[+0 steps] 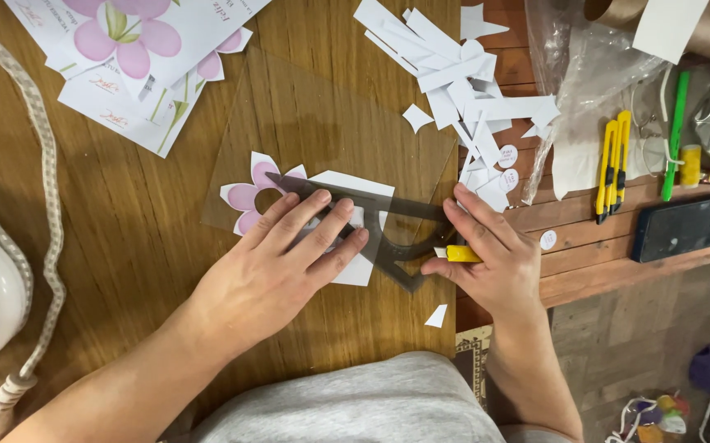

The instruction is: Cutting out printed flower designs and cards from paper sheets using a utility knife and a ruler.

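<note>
My left hand [277, 267] lies flat, fingers spread, pressing a dark see-through triangle ruler [388, 234] onto a white sheet printed with a pink flower [248, 193]. The sheet rests on a clear plastic mat [322, 123] on the wooden table. My right hand [486, 254] grips a small yellow craft knife [461, 253] against the ruler's right edge. The knife's blade is hidden by my fingers.
A heap of white paper offcuts [461, 74] lies at the back right. Printed flower sheets [134, 49] sit at the back left. Two yellow cutters [612, 168], a green pen [675, 131] and a dark phone [681, 226] lie on the right. A braided cord [43, 189] runs down the left.
</note>
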